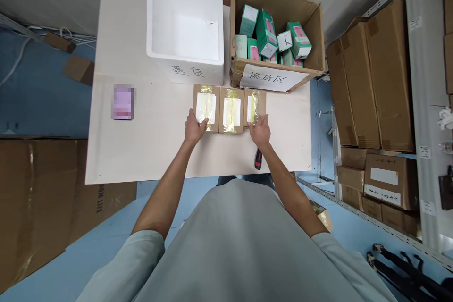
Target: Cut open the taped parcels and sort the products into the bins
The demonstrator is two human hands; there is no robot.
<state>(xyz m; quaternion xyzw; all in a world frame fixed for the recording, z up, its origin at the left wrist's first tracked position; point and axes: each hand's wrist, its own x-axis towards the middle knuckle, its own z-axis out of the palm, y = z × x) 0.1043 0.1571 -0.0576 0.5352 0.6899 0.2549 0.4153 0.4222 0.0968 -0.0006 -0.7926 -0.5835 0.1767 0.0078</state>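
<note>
Three small cardboard boxes, sealed with yellowish tape and bearing white labels, stand side by side in a row on the white tabletop. My left hand (pixel 194 128) grips the near left corner of the left box (pixel 205 104), its fingers along the side and thumb at the front. At the other end of the row, my right hand (pixel 261 132) holds the near edge of the right box (pixel 250 104). Between them sits the middle box (pixel 231 109), untouched by either hand. A black and red handled tool (pixel 258 159) lies just below my right wrist, partly hidden by the forearm.
Behind the row stand a white foam box (pixel 198 68) and a large open carton (pixel 278 86) holding several green and pink boxes. A blurred purple item (pixel 123 102) lies on the left of the table (pixel 148 151). Shelving with cartons (pixel 389 75) is at right.
</note>
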